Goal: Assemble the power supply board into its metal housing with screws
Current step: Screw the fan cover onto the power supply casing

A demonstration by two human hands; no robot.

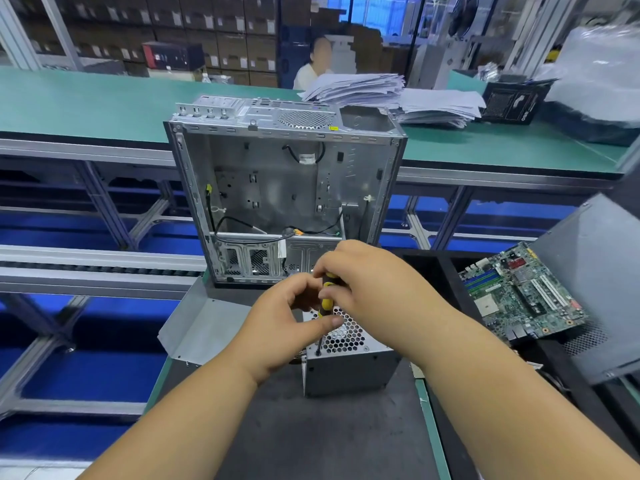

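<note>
A grey metal power supply housing (pixel 349 370) with a honeycomb grille on top stands on the dark mat in front of me. A yellow-and-black screwdriver (pixel 325 301) stands nearly upright over it, its tip at the housing's top left corner. My right hand (pixel 367 278) grips the handle from above. My left hand (pixel 284 320) holds the screwdriver lower down, thumb against the shaft. The board inside the housing is hidden, and I cannot make out a screw.
An open silver computer case (pixel 287 202) stands upright just behind the housing. A loose metal panel (pixel 201 323) lies at the left. A green motherboard (pixel 519 296) rests in a black tray at the right, beside a grey case cover (pixel 595 289). Paper stacks (pixel 391 95) lie on the far green bench.
</note>
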